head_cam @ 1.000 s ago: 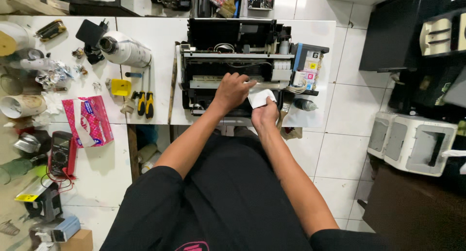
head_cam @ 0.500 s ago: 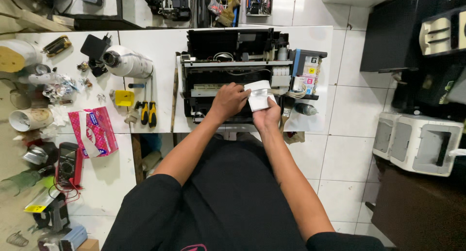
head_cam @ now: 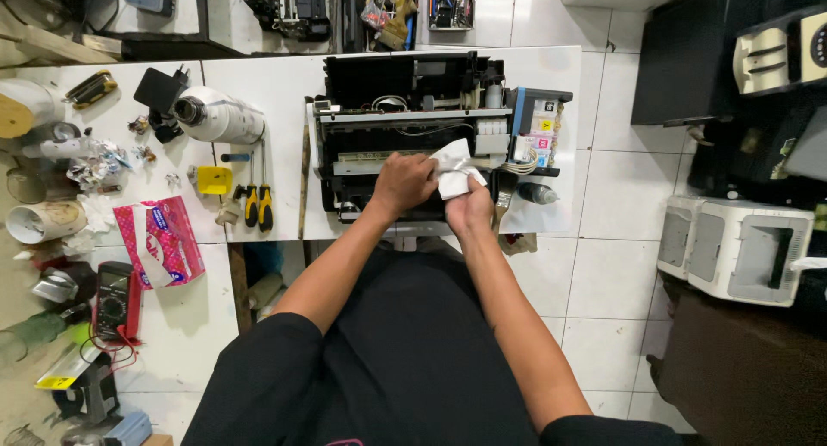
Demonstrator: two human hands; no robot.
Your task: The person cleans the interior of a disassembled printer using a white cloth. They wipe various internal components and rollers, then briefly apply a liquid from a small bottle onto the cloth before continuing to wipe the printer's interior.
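Over the opened printer [head_cam: 405, 153] at twelve o'clock, the right hand [head_cam: 469, 206] grips a white tissue [head_cam: 451, 172]; the left hand [head_cam: 403, 183] closes on it too. A pink tissue packet [head_cam: 161, 241] lies at nine o'clock, with coloured square labels on the ink tank unit [head_cam: 538, 127] at one o'clock.

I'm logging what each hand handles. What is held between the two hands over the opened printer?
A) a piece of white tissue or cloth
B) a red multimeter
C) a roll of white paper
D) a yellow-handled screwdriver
A: both the left hand and the right hand grip a crumpled white tissue or cloth above the opened printer.
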